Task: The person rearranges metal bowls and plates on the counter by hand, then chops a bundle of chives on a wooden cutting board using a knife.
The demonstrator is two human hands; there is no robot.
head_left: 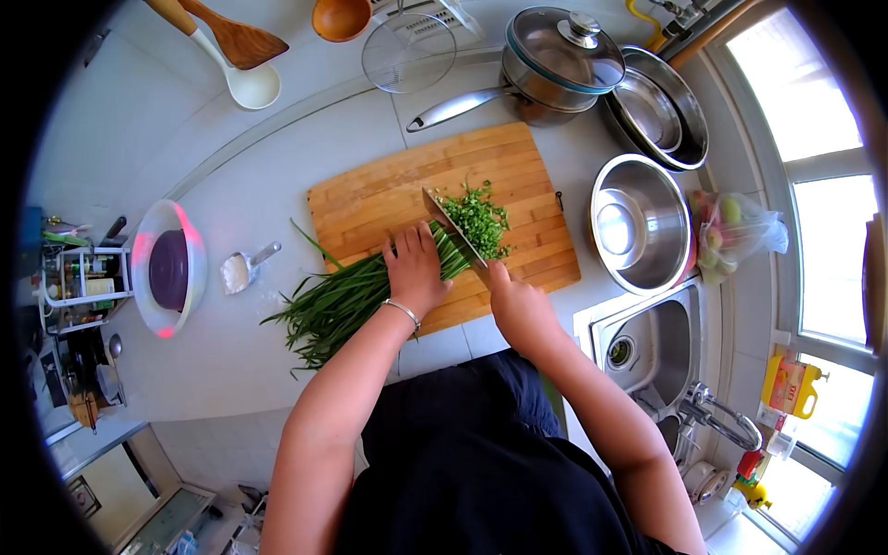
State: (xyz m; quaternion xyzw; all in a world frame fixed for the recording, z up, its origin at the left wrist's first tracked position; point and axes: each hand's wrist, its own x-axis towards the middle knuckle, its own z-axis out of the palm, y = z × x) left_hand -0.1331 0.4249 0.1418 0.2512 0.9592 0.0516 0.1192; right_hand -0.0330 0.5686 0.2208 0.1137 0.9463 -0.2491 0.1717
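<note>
Green leaves (347, 301), tan striped board (370, 199), purple bowl (169, 270)

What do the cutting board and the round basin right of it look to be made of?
Cutting board: probably bamboo, smooth, given its tan lengthwise strips. Round basin: polished metal, likely stainless steel, judging by its bright mirror-like glints.

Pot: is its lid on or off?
On: the glass lid covers the mouth of the pot, knob upward, with no gap visible.
</note>
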